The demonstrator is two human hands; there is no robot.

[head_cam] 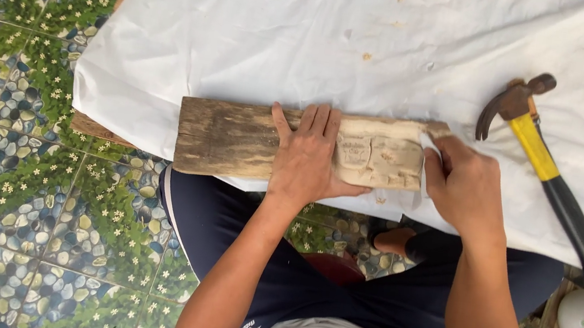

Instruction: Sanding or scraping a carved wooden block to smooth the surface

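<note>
Low centre, the left hand lies flat, fingers spread, pressing the plank. The right hand pinches a white scrap against its pale right end. Farther right, a hammer rests on the white sheet.

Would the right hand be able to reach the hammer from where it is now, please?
Probably yes. The right hand is at the plank's right end, and the hammer lies just beyond it on the white sheet, with nothing between them. It holds something small and white, so it may need to drop that.
</note>
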